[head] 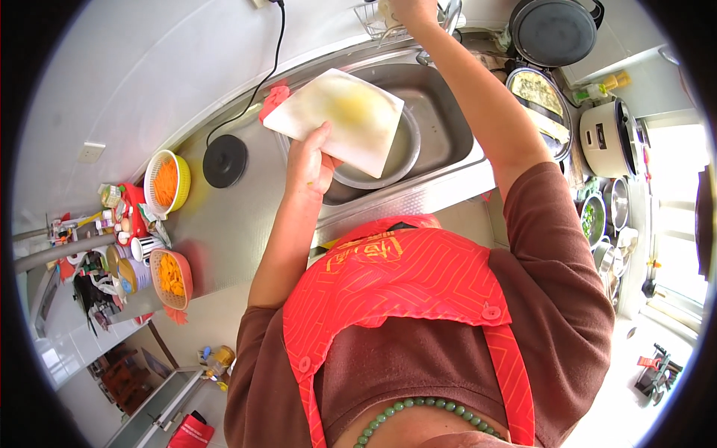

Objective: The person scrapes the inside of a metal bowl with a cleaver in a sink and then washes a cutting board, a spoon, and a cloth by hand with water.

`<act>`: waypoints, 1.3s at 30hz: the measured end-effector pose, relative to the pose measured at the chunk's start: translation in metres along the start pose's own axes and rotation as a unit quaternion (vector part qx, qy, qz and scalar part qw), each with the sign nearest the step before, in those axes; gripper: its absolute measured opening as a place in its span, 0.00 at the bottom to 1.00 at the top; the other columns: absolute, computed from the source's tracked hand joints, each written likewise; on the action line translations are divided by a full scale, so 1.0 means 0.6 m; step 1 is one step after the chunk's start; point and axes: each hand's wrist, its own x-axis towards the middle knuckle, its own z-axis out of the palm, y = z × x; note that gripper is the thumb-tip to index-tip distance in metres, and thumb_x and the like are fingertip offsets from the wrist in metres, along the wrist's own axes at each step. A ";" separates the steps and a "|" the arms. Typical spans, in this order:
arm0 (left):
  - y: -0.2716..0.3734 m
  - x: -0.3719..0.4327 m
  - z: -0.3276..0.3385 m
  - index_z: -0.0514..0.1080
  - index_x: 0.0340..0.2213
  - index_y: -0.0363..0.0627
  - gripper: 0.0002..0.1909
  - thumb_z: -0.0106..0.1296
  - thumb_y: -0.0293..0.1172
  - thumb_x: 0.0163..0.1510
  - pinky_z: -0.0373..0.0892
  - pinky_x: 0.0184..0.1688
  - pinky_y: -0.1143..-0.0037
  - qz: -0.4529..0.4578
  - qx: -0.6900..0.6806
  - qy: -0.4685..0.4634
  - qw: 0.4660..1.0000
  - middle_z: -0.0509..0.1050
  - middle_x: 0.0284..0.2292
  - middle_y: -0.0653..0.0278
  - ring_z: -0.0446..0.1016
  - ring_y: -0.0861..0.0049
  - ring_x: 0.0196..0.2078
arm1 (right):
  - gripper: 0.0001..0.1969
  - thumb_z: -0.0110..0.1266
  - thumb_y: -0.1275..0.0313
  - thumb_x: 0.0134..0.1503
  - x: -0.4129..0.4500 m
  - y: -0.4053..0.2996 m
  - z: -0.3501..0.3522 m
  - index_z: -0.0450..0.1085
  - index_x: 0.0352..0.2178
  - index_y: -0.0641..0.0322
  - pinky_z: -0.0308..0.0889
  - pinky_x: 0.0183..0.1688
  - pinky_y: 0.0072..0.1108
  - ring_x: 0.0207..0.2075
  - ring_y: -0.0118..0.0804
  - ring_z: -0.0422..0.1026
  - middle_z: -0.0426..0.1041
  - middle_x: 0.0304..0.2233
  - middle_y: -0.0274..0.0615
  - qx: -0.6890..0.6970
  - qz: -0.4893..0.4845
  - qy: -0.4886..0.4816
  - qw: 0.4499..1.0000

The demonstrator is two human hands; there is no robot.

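Observation:
My left hand (315,162) grips the near edge of a white cutting board (341,112), thumb on its upper face. The board bears a yellow stain and is held over the stainless steel sink (442,117). Beneath it, partly covered, a round metal basin (413,145) sits in the sink. My right hand (417,14) reaches to the far side, cut off by the top of the picture. It is at a wire rack (367,21) beside the faucet (452,15). A beige item (387,14) shows by its fingers; whether it is held cannot be told.
On the steel counter lie a black round lid (224,161) with a cord beyond it, a yellow basket (182,182) of orange shreds and a pink basket (179,280) of orange pieces. A red cloth (274,102) lies beside the sink. Rightward stand an electric pan (552,33) and a rice cooker (602,140).

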 end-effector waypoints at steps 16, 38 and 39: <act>-0.029 -0.015 0.041 0.57 0.49 0.38 0.22 0.44 0.26 0.53 0.71 0.43 0.67 -0.034 -0.012 -0.012 0.999 0.68 0.45 0.57 0.71 0.66 0.45 | 0.09 0.49 0.67 0.50 0.173 0.219 0.023 0.76 0.28 0.52 0.70 0.27 0.30 0.31 0.36 0.75 0.76 0.31 0.35 -0.513 0.049 -0.132 0.847; -0.041 -0.032 -0.056 0.61 0.48 0.41 0.21 0.47 0.29 0.51 0.68 0.45 0.63 -0.035 -0.028 -0.005 0.999 0.69 0.44 0.58 0.70 0.66 0.45 | 0.15 0.49 0.77 0.45 -0.222 0.081 0.006 0.71 0.37 0.53 0.65 0.41 0.35 0.41 0.44 0.69 0.71 0.40 0.39 -0.151 -0.231 -0.077 0.958; -0.041 -0.032 -0.061 0.61 0.47 0.40 0.21 0.46 0.29 0.51 0.69 0.45 0.63 -0.038 -0.026 -0.007 0.999 0.69 0.44 0.57 0.70 0.66 0.45 | 0.14 0.48 0.77 0.45 -0.250 0.099 0.008 0.71 0.37 0.56 0.66 0.42 0.33 0.41 0.45 0.70 0.71 0.40 0.41 -0.072 -0.214 -0.114 0.967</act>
